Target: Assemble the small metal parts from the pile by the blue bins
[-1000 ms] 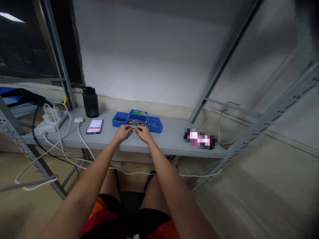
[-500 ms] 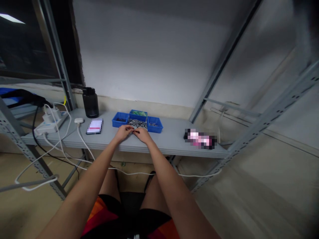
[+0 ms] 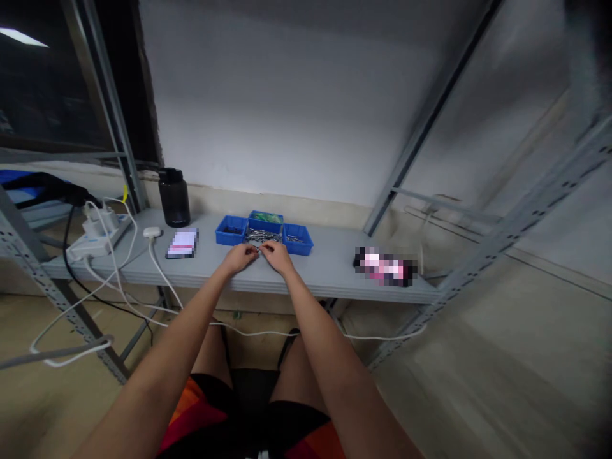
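Observation:
My left hand [image 3: 241, 257] and my right hand [image 3: 276, 256] meet fingertip to fingertip over the front of the grey shelf [image 3: 329, 274]. Both are closed in a pinch around something tiny, too small to name. Just beyond them lies a heap of shiny metal pieces [image 3: 264, 236]. To the left of the heap stands a blue bin [image 3: 231, 239] with small dark parts in it. A second blue bin [image 3: 299, 247], on the right, has a few thin metal pieces. Behind the heap, a third blue bin [image 3: 265, 220] contains something green.
A dark bottle [image 3: 174, 199], a phone [image 3: 182, 244] and a white charger [image 3: 152, 233] are on the left. A white power strip [image 3: 98, 242] trails cables across the shelf edge. A pixelated dark and pink object [image 3: 385, 266] lies at right, near the metal uprights.
My fingertips have shifted slightly, with the right hand's fingers a little higher and a small bright spot now showing between the hands. The bins and other things stay put.

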A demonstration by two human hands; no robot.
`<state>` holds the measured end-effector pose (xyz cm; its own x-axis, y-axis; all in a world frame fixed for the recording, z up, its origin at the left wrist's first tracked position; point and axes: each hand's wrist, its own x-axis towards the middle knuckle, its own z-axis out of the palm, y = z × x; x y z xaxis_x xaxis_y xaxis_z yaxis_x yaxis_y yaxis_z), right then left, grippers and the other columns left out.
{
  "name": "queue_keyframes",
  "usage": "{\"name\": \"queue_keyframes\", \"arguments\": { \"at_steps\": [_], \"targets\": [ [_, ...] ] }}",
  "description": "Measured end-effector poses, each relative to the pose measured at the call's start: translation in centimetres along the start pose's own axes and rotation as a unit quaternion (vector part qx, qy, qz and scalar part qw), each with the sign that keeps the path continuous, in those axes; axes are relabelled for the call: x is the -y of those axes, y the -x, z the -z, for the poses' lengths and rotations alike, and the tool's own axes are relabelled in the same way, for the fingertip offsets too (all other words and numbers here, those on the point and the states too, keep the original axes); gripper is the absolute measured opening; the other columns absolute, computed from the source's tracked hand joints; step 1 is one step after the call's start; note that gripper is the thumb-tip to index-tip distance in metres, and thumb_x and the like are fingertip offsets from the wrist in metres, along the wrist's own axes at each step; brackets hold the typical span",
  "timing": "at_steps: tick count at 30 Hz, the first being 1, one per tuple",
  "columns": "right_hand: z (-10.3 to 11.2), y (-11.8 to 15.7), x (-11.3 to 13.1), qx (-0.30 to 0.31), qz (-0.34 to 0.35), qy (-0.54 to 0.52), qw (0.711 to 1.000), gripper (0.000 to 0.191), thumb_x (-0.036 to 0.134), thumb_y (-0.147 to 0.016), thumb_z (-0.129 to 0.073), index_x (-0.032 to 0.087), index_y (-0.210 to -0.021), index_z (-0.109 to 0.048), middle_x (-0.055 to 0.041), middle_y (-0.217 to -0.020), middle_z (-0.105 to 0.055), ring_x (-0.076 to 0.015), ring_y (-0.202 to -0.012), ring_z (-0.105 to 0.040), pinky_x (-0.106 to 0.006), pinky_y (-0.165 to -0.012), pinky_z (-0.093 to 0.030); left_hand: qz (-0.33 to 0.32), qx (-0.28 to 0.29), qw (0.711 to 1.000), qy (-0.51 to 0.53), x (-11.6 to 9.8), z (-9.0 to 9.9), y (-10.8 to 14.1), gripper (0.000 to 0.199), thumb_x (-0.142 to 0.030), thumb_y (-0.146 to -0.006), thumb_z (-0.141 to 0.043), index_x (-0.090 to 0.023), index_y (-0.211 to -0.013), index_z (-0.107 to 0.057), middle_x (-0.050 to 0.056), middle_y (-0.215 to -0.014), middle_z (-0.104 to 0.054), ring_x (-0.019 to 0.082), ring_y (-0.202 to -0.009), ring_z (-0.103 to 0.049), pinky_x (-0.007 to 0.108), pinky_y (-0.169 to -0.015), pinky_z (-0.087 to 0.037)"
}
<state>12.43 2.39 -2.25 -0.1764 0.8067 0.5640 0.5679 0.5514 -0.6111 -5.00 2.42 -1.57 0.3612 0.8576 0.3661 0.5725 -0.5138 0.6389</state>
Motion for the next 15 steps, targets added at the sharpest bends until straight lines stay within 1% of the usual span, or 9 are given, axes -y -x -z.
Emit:
{"name": "queue_keyframes", "arguments": {
  "at_steps": [2, 6, 11, 15],
  "targets": [
    [0.01, 0.01, 0.02, -0.002, 0.016, 0.002, 1.0, 0.015, 0.016, -0.083, -0.057, 0.017, -0.079, -0.072, -0.0036, -0.082, -0.073, -0.0164, -0.078, -0.063, -0.026, -0.076, -0.046, -0.008, 0.021, 1.0, -0.014, 0.05, -0.11, -0.03, 0.03, -0.033, -0.079, -0.055, -0.014, -0.092, -0.074, 0.007, -0.086, -0.074, 0.021, -0.078, -0.063, 0.029, -0.077, -0.048],
    [0.03, 0.01, 0.02, -0.014, 0.019, 0.0, 1.0, 0.015, 0.016, -0.082, -0.056, 0.018, -0.077, -0.07, -0.003, -0.079, -0.071, -0.0163, -0.075, -0.061, -0.026, -0.073, -0.045, -0.008, 0.012, 1.0, -0.017, 0.17, -0.23, -0.09, 0.033, -0.033, -0.079, -0.053, -0.012, -0.093, -0.074, 0.007, -0.087, -0.074, 0.021, -0.078, -0.063, 0.029, -0.077, -0.048],
    [0.07, -0.02, -0.06, -0.031, 0.005, -0.016, 0.999, 0.015, 0.021, -0.083, -0.056, 0.018, -0.078, -0.07, -0.0036, -0.081, -0.071, -0.0171, -0.076, -0.062, -0.027, -0.075, -0.045, -0.007, -0.026, 0.999, 0.018, 0.17, -0.24, -0.08, 0.031, -0.034, -0.08, -0.054, -0.011, -0.089, -0.073, 0.007, -0.085, -0.074, 0.019, -0.076, -0.063, 0.028, -0.074, -0.048],
    [0.01, 0.0, -0.18, -0.028, -0.006, -0.035, 0.999, 0.016, 0.024, -0.084, -0.054, 0.018, -0.083, -0.069, -0.003, -0.081, -0.071, -0.0169, -0.075, -0.061, -0.027, -0.075, -0.046, 0.003, -0.077, 0.996, 0.055, -0.2, 0.0, -0.03, 0.028, -0.032, -0.08, -0.057, -0.011, -0.089, -0.073, 0.008, -0.087, -0.074, 0.019, -0.078, -0.063, 0.028, -0.076, -0.048]
  ]
}}
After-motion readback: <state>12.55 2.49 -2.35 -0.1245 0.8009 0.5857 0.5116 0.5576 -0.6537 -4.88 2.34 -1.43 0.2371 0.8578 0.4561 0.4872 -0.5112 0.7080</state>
